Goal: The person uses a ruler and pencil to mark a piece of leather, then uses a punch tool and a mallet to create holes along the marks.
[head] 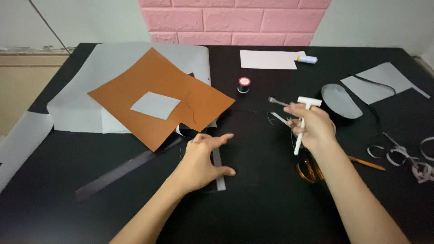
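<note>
My left hand [201, 160] lies flat on the black table, fingers spread, pressing on a narrow grey strip [219, 174] that runs toward me under the hand. My right hand [312, 126] is raised to the right, closed around a white T-shaped hammer [304, 122] whose handle points down and toward me. The same hand also pinches a small metal punch tool [276, 102] that sticks out to the left. A thin dark thread runs across the table between the two hands.
An orange-brown leather sheet [167, 90] with a grey paper square on it lies at back left over larger grey paper. A thread spool [244, 84], white sheet [267, 59], black oval piece [341, 101], orange-handled scissors [312, 171], a black strip [117, 169] and grey scraps [407, 156] surround my hands.
</note>
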